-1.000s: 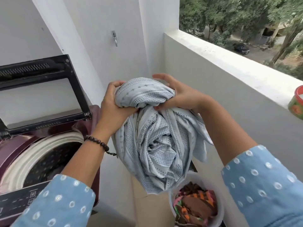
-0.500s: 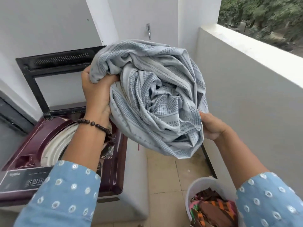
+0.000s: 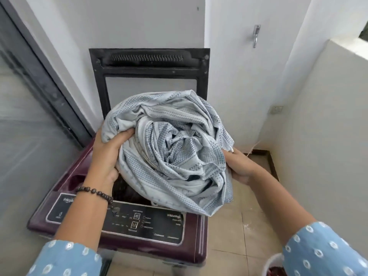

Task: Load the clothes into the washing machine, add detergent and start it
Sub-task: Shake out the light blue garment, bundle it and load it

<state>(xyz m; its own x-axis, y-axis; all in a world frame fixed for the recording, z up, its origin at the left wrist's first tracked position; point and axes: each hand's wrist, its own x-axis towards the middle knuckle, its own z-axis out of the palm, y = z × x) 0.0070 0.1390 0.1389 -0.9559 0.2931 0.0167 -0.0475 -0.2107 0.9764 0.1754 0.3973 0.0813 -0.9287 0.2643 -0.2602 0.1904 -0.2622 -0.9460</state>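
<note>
both hands, left hand [image 3: 105, 156] and right hand [image 3: 240, 166], are clutching the bundled cloth [image 3: 171, 152] with fingers closed, directly above the washing machine [image 3: 123, 246] drum opening.

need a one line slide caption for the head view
Both hands, left and right, hold a bundled pale blue patterned cloth over the open maroon top-loading washing machine.

The bundled cloth [image 3: 171, 154] hides most of the washer's drum opening [image 3: 127, 191] — its contents stay unclear. The control panel's [image 3: 143, 222] small labels blur; the white basket [image 3: 273, 263] is cut off at the bottom edge.
</note>
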